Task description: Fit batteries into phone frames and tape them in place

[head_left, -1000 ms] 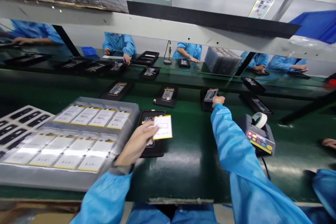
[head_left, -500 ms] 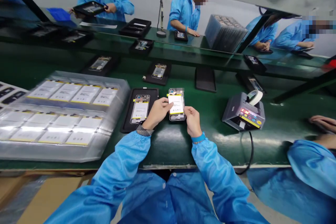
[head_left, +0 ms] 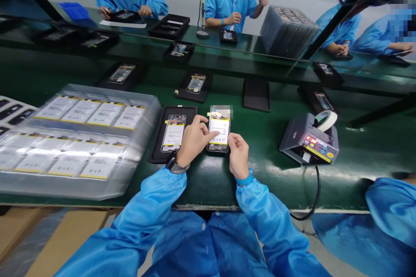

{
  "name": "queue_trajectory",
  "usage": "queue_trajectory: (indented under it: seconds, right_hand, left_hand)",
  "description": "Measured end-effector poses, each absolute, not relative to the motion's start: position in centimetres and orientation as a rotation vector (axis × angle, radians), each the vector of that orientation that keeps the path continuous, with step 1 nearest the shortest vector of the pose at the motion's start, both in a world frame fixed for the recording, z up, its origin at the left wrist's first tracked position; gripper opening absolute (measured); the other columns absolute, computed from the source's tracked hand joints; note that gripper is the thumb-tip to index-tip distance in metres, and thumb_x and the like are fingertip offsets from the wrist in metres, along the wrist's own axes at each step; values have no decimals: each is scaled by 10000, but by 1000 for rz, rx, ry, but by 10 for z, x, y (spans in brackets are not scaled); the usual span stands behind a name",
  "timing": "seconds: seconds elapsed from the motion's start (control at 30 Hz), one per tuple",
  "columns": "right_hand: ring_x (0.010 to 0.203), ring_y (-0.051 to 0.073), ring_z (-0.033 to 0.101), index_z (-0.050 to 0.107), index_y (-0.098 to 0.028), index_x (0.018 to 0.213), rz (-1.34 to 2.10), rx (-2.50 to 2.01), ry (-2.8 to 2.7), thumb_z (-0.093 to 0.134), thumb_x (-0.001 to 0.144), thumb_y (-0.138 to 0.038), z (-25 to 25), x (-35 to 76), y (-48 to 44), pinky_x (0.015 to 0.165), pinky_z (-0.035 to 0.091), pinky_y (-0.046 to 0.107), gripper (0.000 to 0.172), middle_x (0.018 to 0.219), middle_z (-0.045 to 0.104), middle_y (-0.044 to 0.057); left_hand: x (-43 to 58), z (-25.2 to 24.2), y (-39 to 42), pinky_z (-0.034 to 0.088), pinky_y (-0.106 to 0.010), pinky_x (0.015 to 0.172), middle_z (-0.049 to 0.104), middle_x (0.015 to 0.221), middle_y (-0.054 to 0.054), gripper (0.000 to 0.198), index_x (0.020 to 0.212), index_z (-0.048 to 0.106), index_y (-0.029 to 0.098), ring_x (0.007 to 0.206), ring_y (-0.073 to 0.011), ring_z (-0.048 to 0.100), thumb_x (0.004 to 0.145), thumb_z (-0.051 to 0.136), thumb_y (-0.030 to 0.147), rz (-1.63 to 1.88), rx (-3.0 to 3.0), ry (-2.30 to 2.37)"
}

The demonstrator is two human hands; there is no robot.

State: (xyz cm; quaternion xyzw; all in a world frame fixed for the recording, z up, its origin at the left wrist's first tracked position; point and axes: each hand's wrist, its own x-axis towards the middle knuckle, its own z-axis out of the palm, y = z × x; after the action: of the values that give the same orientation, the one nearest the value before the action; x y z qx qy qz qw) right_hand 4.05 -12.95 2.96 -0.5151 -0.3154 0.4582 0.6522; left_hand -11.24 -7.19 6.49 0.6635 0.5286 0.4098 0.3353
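**Both hands on an open phone frame at the green belt**

We're sitting at the long green conveyor table, and it's running off both sides of the frame, so we can't see where it ends. On our left the clear plastic tray of white battery packs is lying flat, its left end cut off by the picture edge and its lower rows washed out by glare. Right of us the grey tape dispenser is sitting with its cable hanging over the table edge.

Just beside the tray, the black carrier tray is holding another phone, partly covered by our wrist.

We're holding the phone frame right next to that carrier, lying flat on the belt. Our left hand is pressing a finger onto its white battery, and our right hand is pinching its lower right corner. The frame's top edge is blurred out, and the tiny parts inside are too small to make out.
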Motion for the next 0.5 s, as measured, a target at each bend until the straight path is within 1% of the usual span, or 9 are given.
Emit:
queue_trajectory:
  seconds: [0.03,0.1,0.2,0.27,0.33,0.4,0.5]
  right_hand:
    - [727,197,660,666,-194,923,1050,-1163,-721,771,787,-563,31,40,-131,727,553,336,407,802,715,27]
    - [723,199,668,660,-199,928,1071,-1147,-727,777,787,-569,33,39,-132,721,559,336,413,798,718,24]
    - [748,216,689,652,-210,935,1115,-1137,-749,773,787,-597,39,40,-133,707,568,342,432,803,725,26]
    - [765,224,701,637,-220,937,1152,-1142,-794,767,792,-619,43,42,-132,701,573,342,444,800,727,22]
    - [732,218,701,613,-229,981,1194,-1143,-843,781,786,-627,45,44,-132,683,573,338,474,767,719,2]
    - [668,206,690,578,-236,1040,1226,-1123,-873,809,774,-613,46,45,-132,658,569,333,517,729,709,-21]
    - [627,192,677,543,-240,1067,1216,-1081,-874,820,790,-576,45,44,-135,635,564,324,516,738,717,-27]
  left_hand:
    - [-112,64,-71,383,-253,576,633,681,54,530,1155,584,194,583,-137,565,754,868,393,1099,1716,1391]
    - [-112,63,-68,430,-251,607,677,786,20,625,1211,593,181,623,-137,588,717,899,412,1132,1617,1329]
    - [-110,61,-65,547,-304,714,743,957,-77,638,1150,659,138,749,-187,678,683,914,490,1009,1294,1049]
    - [-109,63,-64,589,-356,785,762,1001,-115,627,1088,685,119,828,-230,718,656,932,501,943,1115,911]
    - [-108,65,-66,601,-371,825,771,1028,-124,632,1076,694,117,884,-248,733,626,958,473,953,1064,874]
    - [-107,68,-69,604,-363,834,775,1041,-124,624,1070,700,120,916,-255,739,616,970,453,962,1081,866]
    - [-105,69,-72,604,-352,834,775,1047,-118,601,1068,699,127,924,-255,741,649,949,478,966,1090,850]
